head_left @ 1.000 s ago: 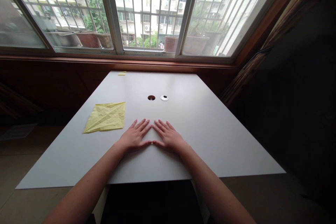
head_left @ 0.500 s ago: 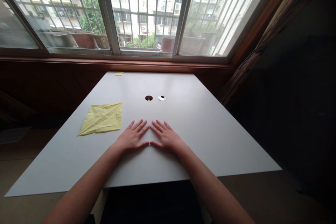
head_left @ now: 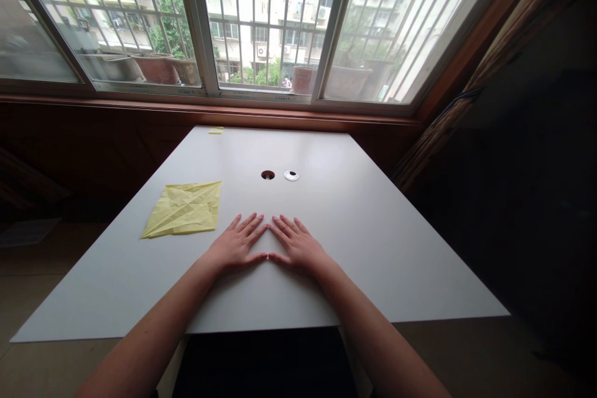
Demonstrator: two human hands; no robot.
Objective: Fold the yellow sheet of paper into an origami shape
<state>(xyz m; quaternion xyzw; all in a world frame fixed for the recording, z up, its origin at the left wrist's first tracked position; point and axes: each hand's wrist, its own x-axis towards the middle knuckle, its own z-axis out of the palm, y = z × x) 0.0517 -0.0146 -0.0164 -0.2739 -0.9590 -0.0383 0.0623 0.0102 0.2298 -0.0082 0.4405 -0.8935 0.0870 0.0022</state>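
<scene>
My left hand (head_left: 237, 244) lies flat on the white table (head_left: 396, 261), palm down with its fingers spread. Beside it my right hand (head_left: 298, 245) rests the same way. The thumbs and index fingertips of the two hands meet or nearly meet, framing a small patch of tabletop. Neither hand holds anything. Left of my left hand, a creased yellow sheet of paper (head_left: 184, 208) is spread on the table, apart from the fingers.
Beyond my hands are a round hole (head_left: 267, 175) in the tabletop and a silver round cover (head_left: 291, 176). A small yellow strip (head_left: 216, 130) lies at the far edge. A barred window (head_left: 261, 25) stands behind the table, with a curtain (head_left: 448, 99) at the right.
The camera view has tilted and shifted slightly, so the scene sits a little to the right. Both hands stay in place on the table.
</scene>
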